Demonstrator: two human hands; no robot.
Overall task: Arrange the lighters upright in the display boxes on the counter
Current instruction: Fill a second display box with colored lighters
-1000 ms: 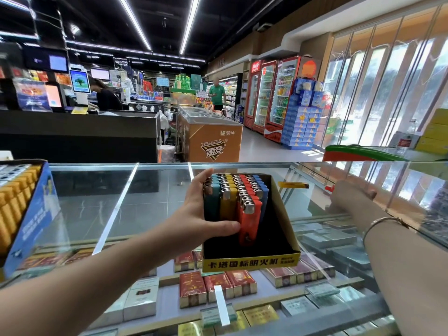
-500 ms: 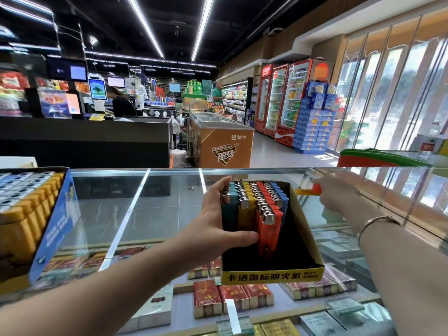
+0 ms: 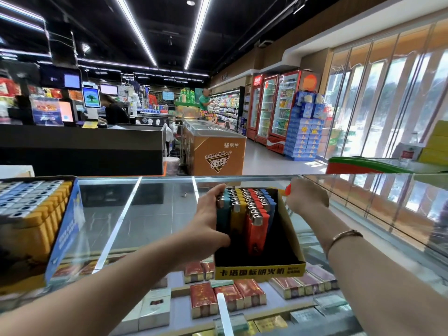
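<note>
The left hand (image 3: 206, 229) grasps the standing lighters (image 3: 244, 214), thumb across their front, fingers over the far tops, inside the yellow-fronted display box (image 3: 259, 271) at the glass counter's (image 3: 150, 214) six o'clock. At two o'clock of the box, the right hand (image 3: 304, 198) pinches an orange lighter (image 3: 287, 189). A blue display box (image 3: 64, 236) sits at nine o'clock

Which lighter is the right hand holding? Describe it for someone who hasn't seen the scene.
On the glass counter stands a yellow-fronted display box of upright lighters. Just past its far right corner, the right hand pinches one lighter: the only one outside a box.
</note>
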